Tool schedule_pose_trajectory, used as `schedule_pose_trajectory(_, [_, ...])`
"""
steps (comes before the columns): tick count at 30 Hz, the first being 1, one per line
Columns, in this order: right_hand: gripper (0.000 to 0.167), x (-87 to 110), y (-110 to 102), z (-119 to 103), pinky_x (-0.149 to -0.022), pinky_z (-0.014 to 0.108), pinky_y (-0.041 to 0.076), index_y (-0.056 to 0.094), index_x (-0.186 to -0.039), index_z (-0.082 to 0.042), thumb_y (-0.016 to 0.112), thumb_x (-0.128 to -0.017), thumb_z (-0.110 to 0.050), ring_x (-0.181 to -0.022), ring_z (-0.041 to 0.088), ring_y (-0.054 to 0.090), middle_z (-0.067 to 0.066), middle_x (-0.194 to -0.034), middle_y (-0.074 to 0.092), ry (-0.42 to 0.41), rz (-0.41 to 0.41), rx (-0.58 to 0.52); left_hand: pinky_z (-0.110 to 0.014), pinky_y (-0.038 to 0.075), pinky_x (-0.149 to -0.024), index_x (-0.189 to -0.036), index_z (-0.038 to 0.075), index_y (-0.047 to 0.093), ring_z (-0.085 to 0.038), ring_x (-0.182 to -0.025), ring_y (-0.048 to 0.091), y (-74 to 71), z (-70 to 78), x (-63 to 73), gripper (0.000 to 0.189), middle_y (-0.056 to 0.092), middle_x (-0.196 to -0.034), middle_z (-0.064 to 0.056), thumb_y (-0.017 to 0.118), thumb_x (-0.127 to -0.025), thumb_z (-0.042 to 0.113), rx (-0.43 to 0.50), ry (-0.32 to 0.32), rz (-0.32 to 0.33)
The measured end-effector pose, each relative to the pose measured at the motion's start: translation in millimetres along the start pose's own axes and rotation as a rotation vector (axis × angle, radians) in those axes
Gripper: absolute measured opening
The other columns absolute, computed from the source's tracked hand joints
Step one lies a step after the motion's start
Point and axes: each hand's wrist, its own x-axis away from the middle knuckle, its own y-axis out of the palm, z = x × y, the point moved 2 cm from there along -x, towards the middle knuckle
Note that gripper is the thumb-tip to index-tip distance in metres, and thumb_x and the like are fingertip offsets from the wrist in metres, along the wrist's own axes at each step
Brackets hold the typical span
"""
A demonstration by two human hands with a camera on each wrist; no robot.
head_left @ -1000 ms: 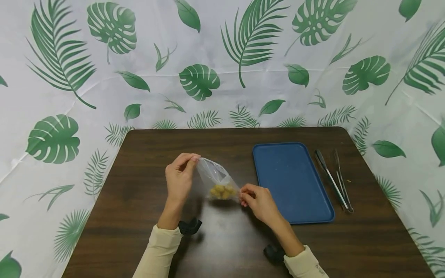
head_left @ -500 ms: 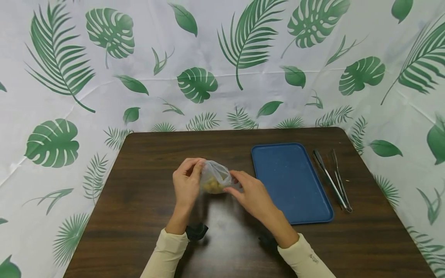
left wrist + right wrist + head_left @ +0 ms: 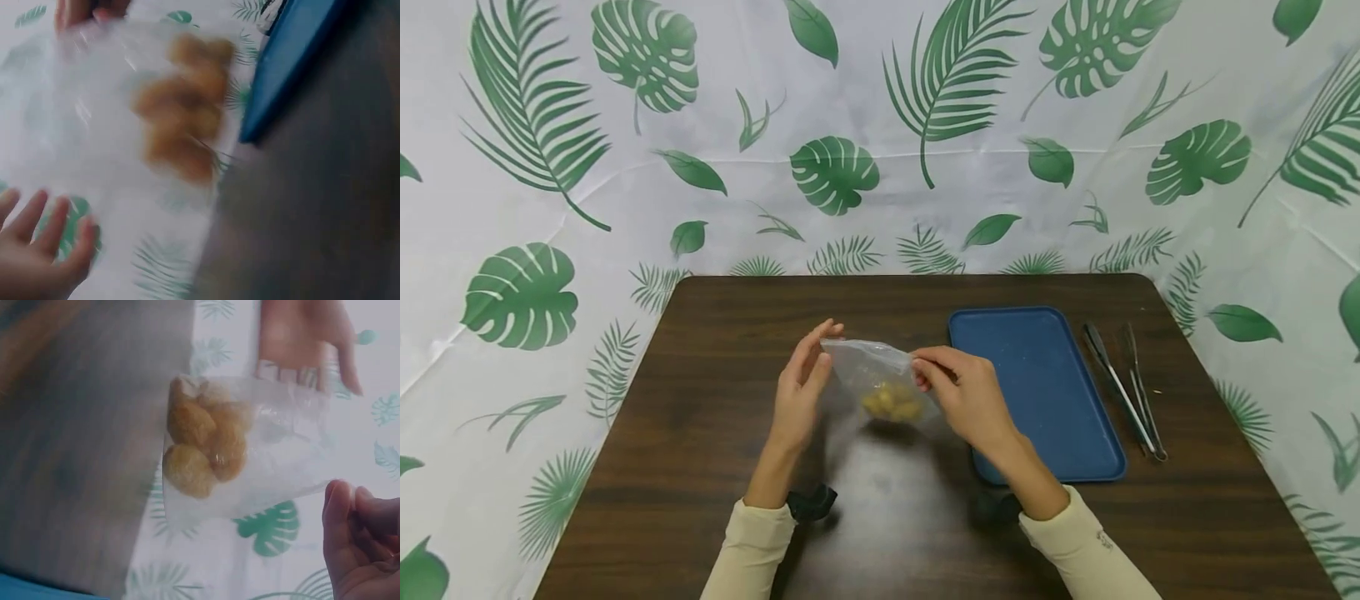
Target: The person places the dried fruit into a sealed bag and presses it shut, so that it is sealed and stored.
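A clear plastic bag (image 3: 867, 360) hangs over the middle of the table, several golden-brown rounded lumps (image 3: 892, 403) gathered at its bottom. My right hand (image 3: 970, 402) pinches the bag's upper right corner between thumb and fingers; the right wrist view shows this pinch at the bag's edge too. At the opposite upper corner, my left hand (image 3: 797, 396) has its fingers extended and spread, thumb apart. In the left wrist view those fingers (image 3: 56, 228) stand beside the bag without curling round it. That view is blurred.
A blue rectangular tray (image 3: 1045, 396) lies on the dark wooden table (image 3: 647, 500), partly behind my right hand and forearm. Metal tongs (image 3: 1123, 396) lie to the right of the tray. A leaf-patterned cloth (image 3: 737, 192) hangs behind the table.
My left hand has released its pinch on the bag's corner and spread its fingers. My right hand has gone from the bag's lower corner up to its top corner, stretching the mouth flat.
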Motion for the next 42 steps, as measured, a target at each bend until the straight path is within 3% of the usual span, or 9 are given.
schedule_pose_trajectory(4, [0.013,-10.9,-13.5,-10.3,-0.064,0.027,0.057,0.079,-0.102,-0.009,0.067,-0.1,-0.014,-0.071,0.009,0.067,0.0,-0.08,0.074,0.026,0.014,-0.051,-0.025,0.048,-0.104,-0.157,0.007,0.04,-0.03,-0.14,0.051,-1.2,-24.5,13.8,0.057,0.05,-0.153,-0.021,0.06,-0.104,0.009,0.015,-0.252,-0.251])
schedule_pose_trajectory(8, [0.014,-20.4,-21.3,-14.2,-0.064,0.023,0.056,0.079,-0.103,-0.008,0.068,-0.1,-0.016,-0.07,0.011,0.069,0.002,-0.079,0.074,0.033,0.043,-0.083,-0.034,0.056,-0.098,-0.134,-0.005,0.059,-0.044,-0.12,0.066,4.5,-38.9,23.1,0.036,0.066,-0.129,-0.031,0.064,-0.101,0.008,-0.009,-0.291,-0.321])
schedule_pose_trajectory(11, [0.015,-23.6,-23.8,-13.0,-0.063,0.021,0.056,0.079,-0.102,-0.008,0.068,-0.1,-0.017,-0.069,0.011,0.07,0.004,-0.079,0.075,0.051,0.058,-0.098,-0.04,0.059,-0.095,-0.119,-0.009,0.068,-0.045,-0.108,0.071,6.5,-41.1,26.1,0.026,0.073,-0.113,-0.032,0.059,-0.105,0.01,0.008,-0.232,-0.291])
schedule_pose_trajectory(20, [0.016,-22.5,-27.1,-4.6,-0.066,0.022,0.058,0.079,-0.102,-0.008,0.068,-0.101,-0.018,-0.069,0.009,0.07,0.006,-0.08,0.076,0.068,0.076,-0.128,-0.038,0.06,-0.09,-0.127,-0.019,0.06,-0.022,-0.1,0.077,5.8,-41.7,29.6,0.043,0.068,-0.111,-0.042,0.041,-0.113,0.017,0.192,-0.16,-0.243])
schedule_pose_trajectory(26, [0.012,-24.4,-42.7,-2.9,-0.065,0.019,0.057,0.081,-0.098,-0.008,0.07,-0.099,-0.014,-0.068,0.01,0.071,0.004,-0.079,0.077,0.024,0.063,0.011,-0.032,0.061,-0.074,-0.104,-0.02,0.066,-0.016,-0.085,0.078,4.1,-51.3,34.1,0.039,0.079,-0.093,-0.018,0.048,-0.11,0.015,0.137,-0.15,-0.03])
schedule_pose_trajectory(29, [0.01,-27.8,-54.7,-6.2,-0.064,0.017,0.055,0.081,-0.096,-0.009,0.071,-0.098,-0.012,-0.066,0.012,0.072,0.002,-0.077,0.077,-0.03,0.076,0.131,-0.032,0.06,-0.07,-0.1,-0.016,0.068,-0.016,-0.083,0.078,1.4,-57.3,39.6,0.037,0.078,-0.092,-0.021,0.05,-0.109,0.014,0.073,-0.184,0.026])
schedule_pose_trajectory(32, [0.013,-27.3,-56.9,-10.7,-0.066,0.02,0.056,0.079,-0.099,-0.009,0.067,-0.101,-0.013,-0.069,0.013,0.072,0.001,-0.078,0.076,-0.06,0.01,0.17,-0.033,0.06,-0.079,-0.113,-0.015,0.069,-0.016,-0.09,0.077,-0.5,-59.9,44.2,0.035,0.074,-0.108,-0.032,0.05,-0.109,0.014,0.018,-0.248,0.01])
schedule_pose_trajectory(35, [0.017,-22.9,-50.1,-10.6,-0.066,0.024,0.055,0.076,-0.102,-0.009,0.061,-0.105,-0.016,-0.07,0.011,0.068,0.0,-0.08,0.073,-0.039,-0.095,0.152,-0.028,0.056,-0.092,-0.131,-0.011,0.064,-0.013,-0.102,0.072,-2.1,-55.2,45.3,0.034,0.067,-0.128,-0.03,0.056,-0.106,0.01,-0.031,-0.299,0.02])
schedule_pose_trajectory(42, [0.016,-14.5,-34.6,-0.9,-0.067,0.025,0.053,0.072,-0.105,-0.011,0.056,-0.107,-0.015,-0.074,0.009,0.064,-0.001,-0.084,0.071,-0.02,-0.209,0.067,-0.055,0.045,-0.109,-0.155,0.011,0.045,-0.031,-0.134,0.054,-2.3,-27.7,30.1,0.066,0.056,-0.148,-0.017,0.072,-0.095,0.009,-0.129,-0.221,0.022])
